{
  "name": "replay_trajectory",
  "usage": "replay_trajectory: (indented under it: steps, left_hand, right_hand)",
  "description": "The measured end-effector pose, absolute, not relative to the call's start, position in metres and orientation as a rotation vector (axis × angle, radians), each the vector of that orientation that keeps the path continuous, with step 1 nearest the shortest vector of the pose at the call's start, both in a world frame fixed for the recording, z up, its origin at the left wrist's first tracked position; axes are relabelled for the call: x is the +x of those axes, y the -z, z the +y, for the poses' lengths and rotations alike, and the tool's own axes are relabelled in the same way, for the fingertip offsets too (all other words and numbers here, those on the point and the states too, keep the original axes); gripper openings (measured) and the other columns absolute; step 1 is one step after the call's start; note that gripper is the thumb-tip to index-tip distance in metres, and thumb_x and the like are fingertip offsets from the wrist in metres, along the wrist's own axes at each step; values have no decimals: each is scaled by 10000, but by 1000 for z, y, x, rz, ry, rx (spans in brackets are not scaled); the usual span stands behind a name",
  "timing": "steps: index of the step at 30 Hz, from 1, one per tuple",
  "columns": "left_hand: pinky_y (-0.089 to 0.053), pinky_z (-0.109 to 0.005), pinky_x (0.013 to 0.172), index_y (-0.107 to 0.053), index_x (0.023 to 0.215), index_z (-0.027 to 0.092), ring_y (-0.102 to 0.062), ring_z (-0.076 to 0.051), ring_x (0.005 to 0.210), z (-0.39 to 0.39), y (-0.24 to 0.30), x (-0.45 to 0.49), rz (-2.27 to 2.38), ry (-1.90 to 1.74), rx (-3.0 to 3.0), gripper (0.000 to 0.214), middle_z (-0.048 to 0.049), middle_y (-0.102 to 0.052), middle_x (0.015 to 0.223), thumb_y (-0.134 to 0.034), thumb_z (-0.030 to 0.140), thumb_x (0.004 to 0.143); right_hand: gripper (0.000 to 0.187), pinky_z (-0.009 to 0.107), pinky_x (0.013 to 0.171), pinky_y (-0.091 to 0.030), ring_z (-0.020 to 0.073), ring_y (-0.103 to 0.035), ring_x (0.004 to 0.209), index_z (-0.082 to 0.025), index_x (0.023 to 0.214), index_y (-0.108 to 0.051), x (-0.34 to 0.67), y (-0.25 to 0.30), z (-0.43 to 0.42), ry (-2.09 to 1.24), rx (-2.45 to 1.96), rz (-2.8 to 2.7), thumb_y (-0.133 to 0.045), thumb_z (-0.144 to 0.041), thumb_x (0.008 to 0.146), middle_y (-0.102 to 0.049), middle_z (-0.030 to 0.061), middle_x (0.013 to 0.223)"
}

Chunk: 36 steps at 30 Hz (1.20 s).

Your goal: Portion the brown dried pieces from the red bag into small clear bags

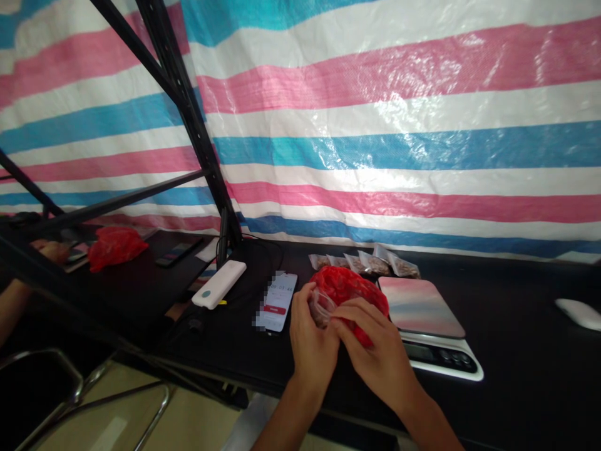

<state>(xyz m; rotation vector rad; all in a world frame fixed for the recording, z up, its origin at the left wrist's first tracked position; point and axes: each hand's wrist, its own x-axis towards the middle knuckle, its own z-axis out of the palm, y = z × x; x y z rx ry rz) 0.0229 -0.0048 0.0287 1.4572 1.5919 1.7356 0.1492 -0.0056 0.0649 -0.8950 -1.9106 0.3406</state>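
Observation:
A small clear plastic bag (321, 307) with something brownish inside is between my hands, over the table's front part. My left hand (310, 335) is closed on the bag's left side. The fingers of my right hand (370, 341) pinch its edge on the right. Just behind them lies a crumpled red plastic bag (347, 282), partly covered by my right hand; its contents are hidden. To the right of my right hand is a flat kitchen scale (422, 307) with a pink and grey plate, its display and buttons facing me.
Several filled clear bags (370, 263) lie in a row behind the red bag. Left of my hands are a phone (280, 302) and a white power bank (220, 284). A white mouse (578, 313) sits far right. Beyond the black frame (197, 134), a co-worker's hand (51, 252) is near another red bag (116, 246).

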Motion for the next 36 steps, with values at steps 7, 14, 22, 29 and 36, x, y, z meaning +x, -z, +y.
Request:
replay_trajectory:
  steps: [7,14,22,29,36]
  left_hand:
    - [-449,-482,1115,-497,1440,240,-586,-296,1303,-11,-29,32,1468,-1586,1755,539,-139,-637,1352,-634,228,918]
    - [-451,-420,1144,-478,1472,235,-595,-261,1315,-15,-39,35,1143,-1552,1497,588,-117,-612,1434,-667,268,916]
    - [-434,-387,1145,-585,1382,269,-588,-236,1316,-17,-34,25,1109,-1487,1599,414,-80,-636,1415,-603,281,968]
    - [-516,-311,968,-700,1174,243,-685,-210,1066,-18,-44,20,1046,-1471,1493,262,-61,-738,1162,-588,392,990]
    - [-523,-297,861,-730,1066,213,-680,-204,932,-12,-37,27,1057,-1506,1365,313,-60,-753,1019,-561,466,993]
  right_hand:
    - [124,303,824,-584,182,-711,888,-260,989,-701,160,-64,-2,-297,-920,-1751,-585,-218,976,-741,26,951]
    - [165,316,866,-588,181,-722,915,-269,1040,-706,166,-67,-2,-195,-946,-1670,-565,-201,987,-760,26,987]
    - [176,369,879,-618,206,-745,927,-270,1112,-713,164,-57,1,-278,-1028,-1608,-605,-296,975,-782,47,1059]
    - [170,330,862,-612,188,-749,889,-282,1094,-738,164,-61,-1,-299,-1010,-1554,-648,-270,951,-789,23,1031]
    - [246,330,859,-603,196,-747,919,-271,1170,-724,164,-60,0,-452,-1072,-1508,-650,-328,942,-789,30,1024]
